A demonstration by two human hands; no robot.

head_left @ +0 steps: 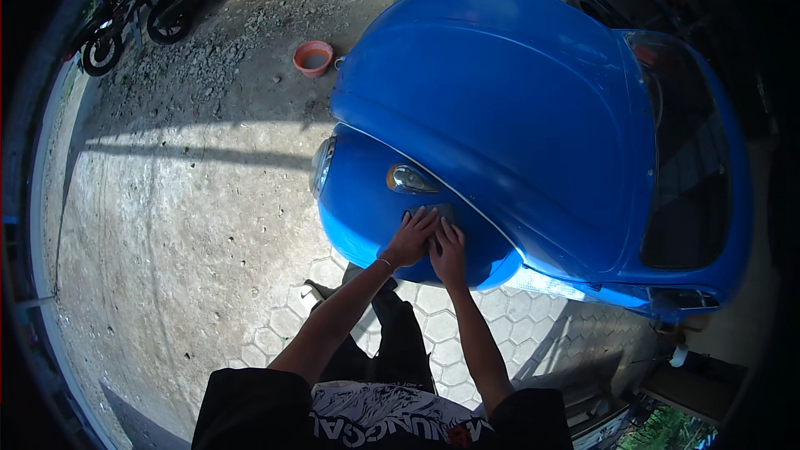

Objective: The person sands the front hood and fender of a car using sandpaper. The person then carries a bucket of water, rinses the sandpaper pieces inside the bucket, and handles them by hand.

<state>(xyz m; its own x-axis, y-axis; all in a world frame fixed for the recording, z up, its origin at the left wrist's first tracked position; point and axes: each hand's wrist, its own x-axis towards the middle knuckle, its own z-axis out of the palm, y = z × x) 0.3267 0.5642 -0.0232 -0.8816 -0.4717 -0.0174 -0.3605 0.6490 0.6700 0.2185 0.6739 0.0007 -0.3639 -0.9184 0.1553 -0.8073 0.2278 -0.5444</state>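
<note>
On the front fender (367,221) of a blue car, my two hands lie close together. Beneath their fingertips is a dark grey sheet (446,212), perhaps sandpaper, mostly covered by the fingers. My left hand (408,239), with a thin band at the wrist, presses on its left part. My right hand (448,252) is beside it, bent fingers on the sheet's near edge. Just beyond them sits a chrome turn signal lamp (410,179) with an orange end. The round headlight (322,168) is at the fender's left end.
The car's rounded bonnet (500,92) and windscreen (687,158) stretch to the right. An orange basin (313,59) stands on the ground by the car's front. Motorcycles (137,12) are parked far left. Hexagonal pavers (437,325) lie under my feet, beside bare concrete (192,242).
</note>
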